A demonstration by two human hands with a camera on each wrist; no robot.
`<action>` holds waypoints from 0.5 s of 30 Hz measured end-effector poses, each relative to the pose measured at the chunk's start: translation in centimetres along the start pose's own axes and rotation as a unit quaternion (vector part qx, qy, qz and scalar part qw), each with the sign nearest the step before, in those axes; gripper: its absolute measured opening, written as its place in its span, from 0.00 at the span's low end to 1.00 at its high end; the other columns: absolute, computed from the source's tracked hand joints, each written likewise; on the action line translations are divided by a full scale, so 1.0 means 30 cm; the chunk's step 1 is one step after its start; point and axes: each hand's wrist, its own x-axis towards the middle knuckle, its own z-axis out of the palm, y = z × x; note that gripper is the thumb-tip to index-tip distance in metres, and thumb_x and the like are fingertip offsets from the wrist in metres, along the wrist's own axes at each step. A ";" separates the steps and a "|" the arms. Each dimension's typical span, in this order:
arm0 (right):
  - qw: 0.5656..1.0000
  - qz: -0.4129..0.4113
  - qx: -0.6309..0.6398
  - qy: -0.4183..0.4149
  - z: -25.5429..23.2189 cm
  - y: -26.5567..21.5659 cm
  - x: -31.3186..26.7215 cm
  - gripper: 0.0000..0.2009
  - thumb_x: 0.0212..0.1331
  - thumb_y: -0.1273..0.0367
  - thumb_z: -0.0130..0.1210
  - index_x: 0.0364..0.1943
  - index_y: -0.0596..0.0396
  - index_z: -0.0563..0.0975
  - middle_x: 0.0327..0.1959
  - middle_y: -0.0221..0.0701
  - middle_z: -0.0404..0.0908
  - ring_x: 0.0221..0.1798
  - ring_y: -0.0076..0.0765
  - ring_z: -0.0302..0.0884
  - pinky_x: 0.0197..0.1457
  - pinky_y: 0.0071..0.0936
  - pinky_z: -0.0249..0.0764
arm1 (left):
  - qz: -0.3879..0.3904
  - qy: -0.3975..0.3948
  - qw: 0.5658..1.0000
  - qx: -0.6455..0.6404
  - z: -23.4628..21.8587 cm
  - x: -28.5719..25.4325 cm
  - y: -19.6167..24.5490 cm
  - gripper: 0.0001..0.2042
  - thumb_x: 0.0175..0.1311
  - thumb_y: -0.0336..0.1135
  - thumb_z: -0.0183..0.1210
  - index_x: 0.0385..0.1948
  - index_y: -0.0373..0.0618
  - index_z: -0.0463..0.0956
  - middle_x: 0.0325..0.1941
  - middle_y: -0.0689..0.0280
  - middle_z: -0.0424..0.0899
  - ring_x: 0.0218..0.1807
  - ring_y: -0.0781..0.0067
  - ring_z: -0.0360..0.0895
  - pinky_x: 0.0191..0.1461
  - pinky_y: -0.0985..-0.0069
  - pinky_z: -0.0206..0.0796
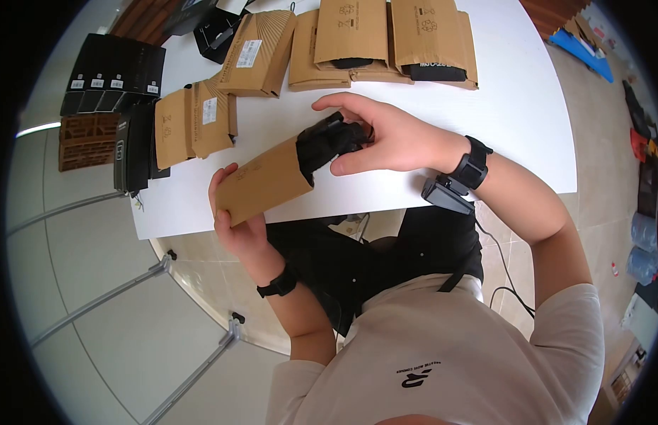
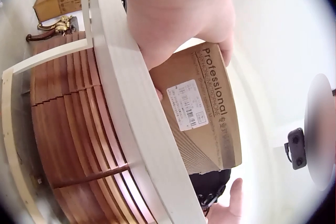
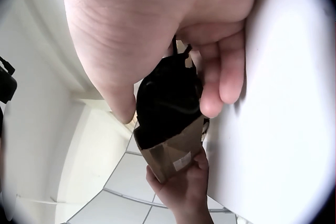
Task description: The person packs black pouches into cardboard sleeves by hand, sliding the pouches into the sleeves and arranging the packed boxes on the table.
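My left hand [image 1: 238, 223] grips the lower end of a brown cardboard box [image 1: 261, 184], which is tilted over the front of the table. In the left wrist view the box's side reads "Professional" beside a white barcode label [image 2: 188, 105]. A black soft-looking bundle [image 1: 327, 145] sticks out of the box's upper end; its lower part is hidden inside. My right hand [image 1: 385, 138] is right at that bundle, thumb and forefinger spread on either side of it. In the right wrist view the black bundle [image 3: 170, 95] sits between the thumb and the loosely bent fingers.
More brown boxes [image 1: 256, 53] lie along the back of the white table [image 1: 513, 142], two with black contents [image 1: 438, 72] showing at their ends. Black boxes [image 1: 113, 71] stand at the left. A black device [image 1: 448, 195] hangs at the right wrist, with a cable below it.
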 end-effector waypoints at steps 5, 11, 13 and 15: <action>1.000 -0.018 0.007 -0.016 0.002 -0.004 0.005 0.31 0.53 0.70 0.68 0.63 0.53 0.71 0.43 0.23 0.79 0.41 0.14 0.72 0.42 0.16 0.71 | -0.012 -0.022 0.999 0.030 0.010 0.003 0.007 0.38 0.60 0.55 0.57 0.64 0.33 0.59 0.67 0.48 0.64 0.66 0.54 0.65 0.70 0.58 0.57; 0.996 -0.017 0.083 0.009 -0.001 0.002 0.010 0.23 0.55 0.73 0.66 0.57 0.54 0.77 0.41 0.24 0.83 0.34 0.13 0.75 0.36 0.15 0.71 | 0.002 0.008 0.999 -0.037 -0.027 -0.001 -0.009 0.32 0.62 0.51 0.50 0.64 0.38 0.63 0.68 0.49 0.65 0.70 0.51 0.61 0.74 0.53 0.49; 0.986 0.008 0.165 0.022 -0.007 0.010 0.016 0.22 0.57 0.75 0.63 0.58 0.55 0.76 0.38 0.25 0.83 0.32 0.13 0.75 0.34 0.15 0.71 | 0.014 0.045 0.996 -0.074 -0.026 -0.001 -0.018 0.31 0.63 0.52 0.50 0.63 0.38 0.64 0.66 0.51 0.67 0.68 0.54 0.63 0.72 0.55 0.53; 0.982 0.002 0.185 0.034 -0.018 0.003 0.013 0.22 0.58 0.75 0.62 0.59 0.55 0.75 0.36 0.26 0.83 0.32 0.14 0.75 0.34 0.16 0.71 | 0.027 0.083 0.990 -0.112 -0.020 0.009 -0.015 0.31 0.64 0.53 0.49 0.62 0.37 0.65 0.64 0.52 0.69 0.67 0.56 0.65 0.69 0.56 0.57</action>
